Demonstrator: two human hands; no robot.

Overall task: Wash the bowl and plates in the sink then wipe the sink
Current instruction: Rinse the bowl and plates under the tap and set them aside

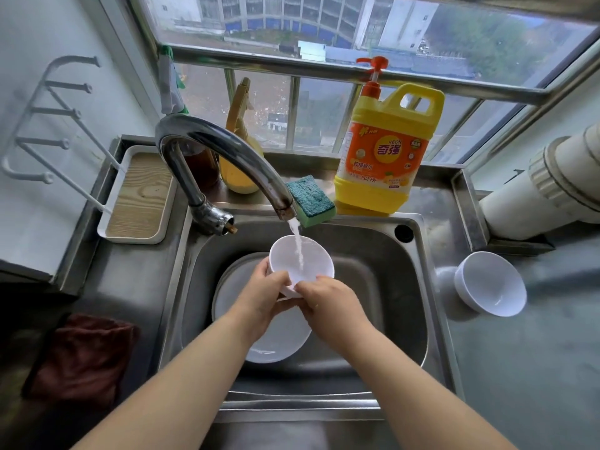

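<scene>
Both hands hold one white bowl (300,264) under the tap's stream (297,245): the left hand (263,295) grips its near-left rim, the right hand (328,302) pinches its near-right rim. The bowl tilts toward the person, above the plates (276,342) in the sink (389,287).

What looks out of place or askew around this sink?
The sponge sits tilted on the sink's back rim, one corner overhanging the basin beside the tap. Otherwise nothing stands out: no spill or damage shows.
</scene>
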